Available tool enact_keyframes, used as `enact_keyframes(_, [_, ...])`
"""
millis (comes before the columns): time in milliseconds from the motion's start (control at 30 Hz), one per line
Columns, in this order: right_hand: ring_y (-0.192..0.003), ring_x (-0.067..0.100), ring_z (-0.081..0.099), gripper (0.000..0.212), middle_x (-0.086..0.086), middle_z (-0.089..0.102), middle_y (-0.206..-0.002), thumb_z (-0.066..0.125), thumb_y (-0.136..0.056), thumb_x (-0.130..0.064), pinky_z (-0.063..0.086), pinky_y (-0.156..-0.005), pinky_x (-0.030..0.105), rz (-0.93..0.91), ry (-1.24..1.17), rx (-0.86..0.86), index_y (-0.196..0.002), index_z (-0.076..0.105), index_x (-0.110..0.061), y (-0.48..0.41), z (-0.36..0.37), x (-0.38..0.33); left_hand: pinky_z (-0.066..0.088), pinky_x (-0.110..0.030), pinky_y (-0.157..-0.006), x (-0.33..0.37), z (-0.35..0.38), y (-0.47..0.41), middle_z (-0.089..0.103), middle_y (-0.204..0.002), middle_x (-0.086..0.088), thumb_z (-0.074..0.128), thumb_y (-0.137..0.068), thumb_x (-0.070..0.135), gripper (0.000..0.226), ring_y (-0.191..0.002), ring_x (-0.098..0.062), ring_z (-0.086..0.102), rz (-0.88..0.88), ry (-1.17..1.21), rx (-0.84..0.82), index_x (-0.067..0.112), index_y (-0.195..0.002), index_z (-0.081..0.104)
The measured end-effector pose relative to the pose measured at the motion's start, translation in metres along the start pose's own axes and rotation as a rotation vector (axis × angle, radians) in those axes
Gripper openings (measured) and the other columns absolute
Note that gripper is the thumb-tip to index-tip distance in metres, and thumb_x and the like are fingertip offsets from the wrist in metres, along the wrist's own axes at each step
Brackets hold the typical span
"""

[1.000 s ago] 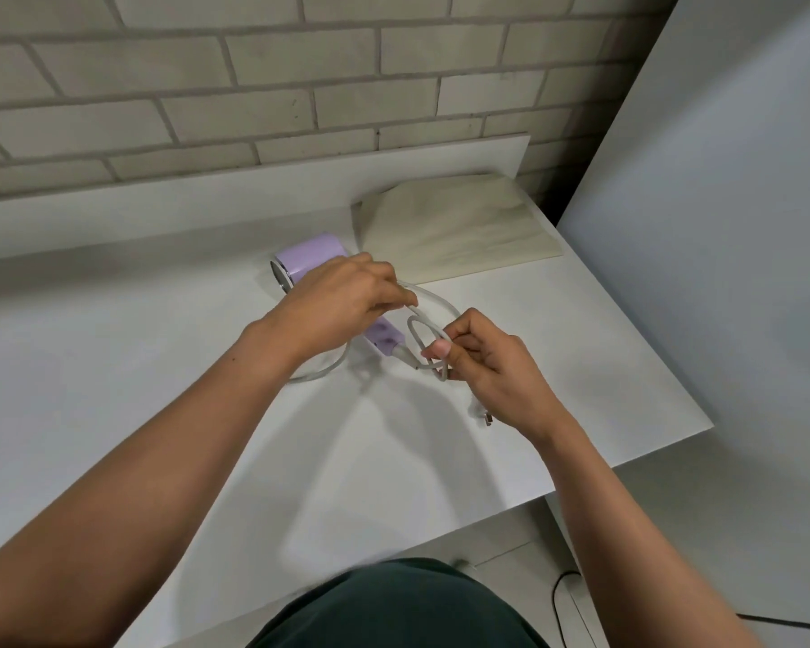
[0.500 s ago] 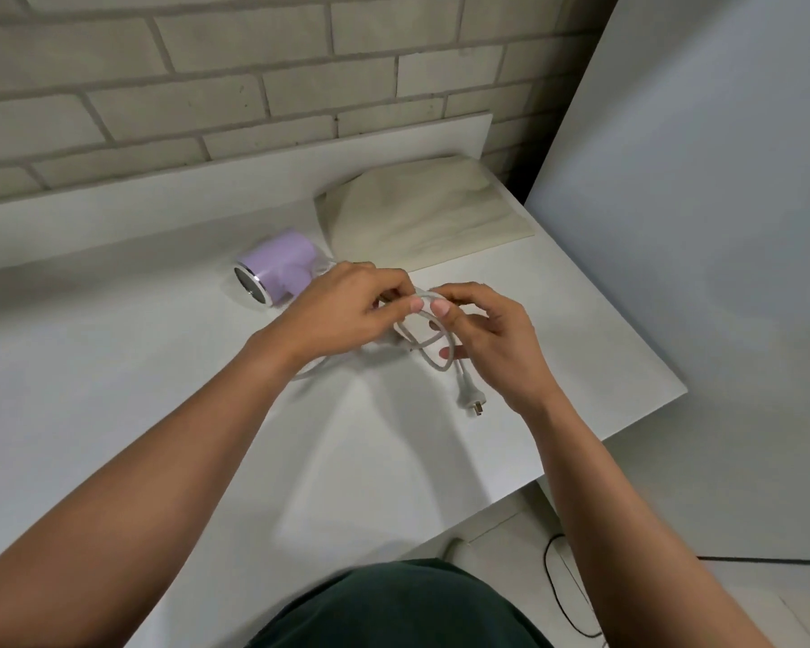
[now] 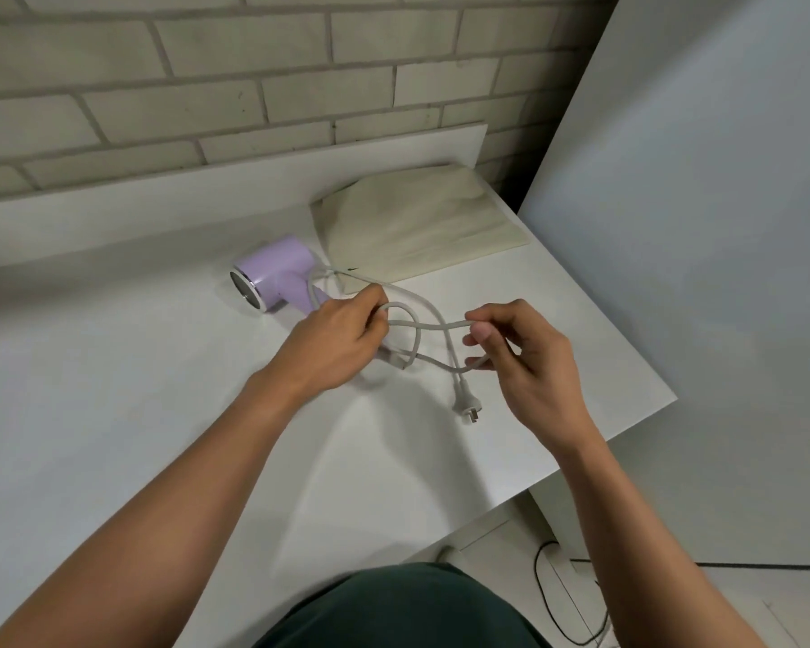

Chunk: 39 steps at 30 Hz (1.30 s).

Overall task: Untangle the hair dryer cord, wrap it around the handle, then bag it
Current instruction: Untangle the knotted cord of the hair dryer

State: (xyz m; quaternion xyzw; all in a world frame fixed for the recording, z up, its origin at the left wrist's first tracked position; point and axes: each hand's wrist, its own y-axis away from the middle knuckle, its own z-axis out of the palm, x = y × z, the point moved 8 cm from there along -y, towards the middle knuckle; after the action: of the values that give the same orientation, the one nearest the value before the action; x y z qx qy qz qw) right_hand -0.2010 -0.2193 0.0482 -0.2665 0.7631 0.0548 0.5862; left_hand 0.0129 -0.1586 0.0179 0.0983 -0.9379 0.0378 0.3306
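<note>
The plug lies on the table, nearest, well right of the hair dryer. The right hand pinches the looped cord; the left hand, fingers curled, grips it, hiding the dryer's handle end. Just beyond the dryer lies the bag.

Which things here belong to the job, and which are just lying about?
Job: purple hair dryer; grey cord, held by left hand and right hand; plug; beige bag.
Lying about: black cable on the floor.
</note>
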Motion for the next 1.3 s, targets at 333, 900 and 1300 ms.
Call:
enact_keyframes(333, [-0.100,0.018,0.065,0.015,-0.009,0.071,-0.106,0.059,-0.104,-0.019,0.058,-0.090,0.047,0.171,0.167,0.091,-0.110,0.072,-0.024,-0.007,-0.023,0.037,0.057,-0.047,-0.069,-0.007,-0.004,0.021,0.071,-0.074,0.010,0.047,-0.098,0.033,0.021,-0.076,-0.018,0.066,-0.088,0.081,0.049,0.026,-0.084,0.062])
enact_keyframes(900, [-0.084,0.022,0.062,0.011,-0.009,0.060,-0.098,0.058,-0.103,-0.028,0.054,-0.059,0.041,-0.380,0.826,-0.291,-0.105,0.068,-0.025,0.002,0.068,-0.028,0.048,-0.035,-0.063,0.017,-0.024,0.040,0.060,-0.070,0.008,0.048,-0.098,0.036,0.016,-0.074,-0.022,0.055,-0.044,-0.196,0.119,0.029,-0.087,0.058])
enact_keyframes(1300, [-0.074,0.018,0.066,0.009,-0.007,0.067,-0.092,0.060,-0.104,-0.027,0.050,-0.067,0.021,-0.024,0.371,0.067,-0.100,0.065,-0.021,-0.030,-0.019,-0.024,0.053,-0.046,-0.088,-0.011,-0.019,0.040,0.070,-0.075,0.000,0.050,-0.106,0.027,0.028,-0.085,-0.023,0.072,-0.146,0.499,0.024,0.026,-0.082,0.063])
